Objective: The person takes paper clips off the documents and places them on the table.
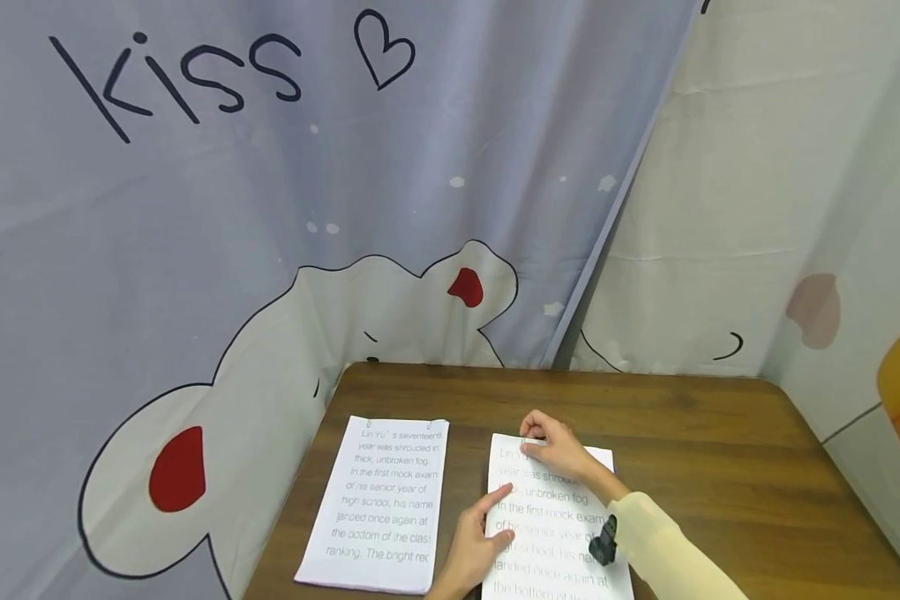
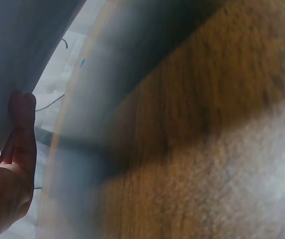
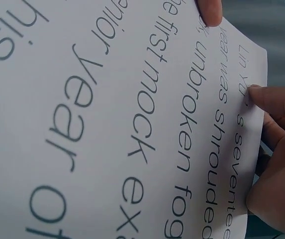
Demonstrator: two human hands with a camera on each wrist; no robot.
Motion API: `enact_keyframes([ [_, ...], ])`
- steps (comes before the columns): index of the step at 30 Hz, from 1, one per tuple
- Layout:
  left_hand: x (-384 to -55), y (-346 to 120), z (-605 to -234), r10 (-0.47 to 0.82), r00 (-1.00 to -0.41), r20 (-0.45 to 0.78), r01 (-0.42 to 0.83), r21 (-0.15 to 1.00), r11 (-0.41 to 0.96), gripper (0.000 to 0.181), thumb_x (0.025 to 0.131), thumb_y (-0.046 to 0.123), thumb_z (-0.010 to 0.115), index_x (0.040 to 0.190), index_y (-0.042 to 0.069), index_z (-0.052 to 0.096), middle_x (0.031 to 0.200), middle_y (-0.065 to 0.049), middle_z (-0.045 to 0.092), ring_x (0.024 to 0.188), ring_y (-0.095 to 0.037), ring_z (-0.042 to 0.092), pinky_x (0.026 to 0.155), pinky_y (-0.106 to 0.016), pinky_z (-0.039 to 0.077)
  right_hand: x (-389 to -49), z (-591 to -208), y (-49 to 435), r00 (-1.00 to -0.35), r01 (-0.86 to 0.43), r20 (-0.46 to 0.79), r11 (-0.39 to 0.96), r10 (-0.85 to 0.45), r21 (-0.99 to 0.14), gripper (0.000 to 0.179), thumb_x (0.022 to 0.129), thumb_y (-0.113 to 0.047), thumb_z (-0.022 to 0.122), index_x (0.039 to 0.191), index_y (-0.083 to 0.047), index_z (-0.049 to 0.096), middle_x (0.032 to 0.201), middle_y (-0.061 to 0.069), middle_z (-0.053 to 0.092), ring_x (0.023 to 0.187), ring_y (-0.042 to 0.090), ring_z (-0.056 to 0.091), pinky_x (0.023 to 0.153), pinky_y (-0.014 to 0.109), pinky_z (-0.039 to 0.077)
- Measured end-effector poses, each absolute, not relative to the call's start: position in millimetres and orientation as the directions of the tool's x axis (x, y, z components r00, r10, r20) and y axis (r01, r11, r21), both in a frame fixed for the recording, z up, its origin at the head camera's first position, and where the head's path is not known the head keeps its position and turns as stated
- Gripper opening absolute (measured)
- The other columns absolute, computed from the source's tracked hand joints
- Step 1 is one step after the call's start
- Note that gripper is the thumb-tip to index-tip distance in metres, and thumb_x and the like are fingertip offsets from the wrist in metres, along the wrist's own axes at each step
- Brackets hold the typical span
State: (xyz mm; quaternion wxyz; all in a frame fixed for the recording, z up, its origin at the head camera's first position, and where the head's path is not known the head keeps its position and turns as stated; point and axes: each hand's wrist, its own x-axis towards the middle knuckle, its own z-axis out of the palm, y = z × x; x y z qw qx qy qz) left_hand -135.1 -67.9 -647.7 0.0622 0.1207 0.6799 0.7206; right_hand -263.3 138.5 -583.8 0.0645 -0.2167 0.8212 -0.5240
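Note:
A sheaf of printed sheets (image 1: 547, 533) is held tilted up in front of me, its large text facing me. My left hand (image 1: 471, 543) grips it by the left edge, thumb and fingers on opposite sides. In the left wrist view, the fingers (image 2: 24, 124) of that hand press against the shaded back of the sheets (image 2: 18, 45). My right hand (image 1: 558, 450) pinches the top edge near the first line, thumb on the printed face (image 3: 172, 124) and fingers behind. A small thin paper clip (image 1: 523, 442) appears beside those fingertips; whether they touch it is unclear.
A second printed stack (image 1: 378, 508) lies to the left on the brown wooden table (image 1: 720, 467), with paper clips (image 1: 431, 424) at its top edge. Patterned curtains (image 1: 420, 167) hang behind the table and along its sides. A black wrist camera (image 1: 603, 540) sits on the right sleeve.

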Motion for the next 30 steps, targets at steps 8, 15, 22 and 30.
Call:
enact_keyframes([
  [8,-135.1,-66.9,-647.5,0.248,-0.965,0.088,0.078,0.996,-0.050,0.073,0.082,-0.016,0.064,0.152,0.003,0.054,0.140,-0.024,0.066,0.107,-0.018,0.077,0.088,-0.029,0.063,-263.1,-579.0,137.8,-0.904,-0.260,0.116,0.315,-0.412,-0.913,0.021,0.098,0.000,0.068,0.115,0.005,0.057,0.092,0.016,0.067,0.077,0.014,0.059,0.065,0.020,0.049],
  [15,-135.2,-65.9,-646.2,0.261,-0.962,0.077,0.065,0.996,-0.056,0.073,0.083,-0.017,0.063,0.153,0.003,0.053,0.141,-0.024,0.065,0.107,-0.016,0.076,0.089,-0.030,0.063,-266.1,-583.1,140.0,-0.919,-0.239,0.106,0.322,-0.381,-0.916,0.018,0.098,0.001,0.067,0.114,0.002,0.058,0.090,0.014,0.068,0.075,0.014,0.059,0.065,0.021,0.050],
  [22,-136.9,-69.4,-643.2,0.254,-0.962,0.100,0.087,0.994,-0.063,0.073,0.083,-0.017,0.065,0.152,0.004,0.055,0.138,-0.025,0.066,0.105,-0.021,0.077,0.085,-0.030,0.064,-274.3,-582.8,150.2,-0.950,-0.203,0.109,0.313,-0.291,-0.928,0.018,0.100,-0.001,0.068,0.116,-0.002,0.060,0.088,0.011,0.072,0.077,0.017,0.064,0.068,0.024,0.052],
  [30,-140.8,-76.5,-641.0,0.232,-0.967,0.107,0.102,0.994,-0.031,0.074,0.081,-0.019,0.066,0.151,0.004,0.056,0.139,-0.024,0.066,0.106,-0.018,0.075,0.086,-0.027,0.063,-276.4,-579.5,177.5,-0.961,-0.202,0.120,0.339,-0.248,-0.919,0.019,0.099,-0.002,0.070,0.117,0.000,0.063,0.088,0.012,0.075,0.081,0.019,0.071,0.072,0.025,0.055],
])
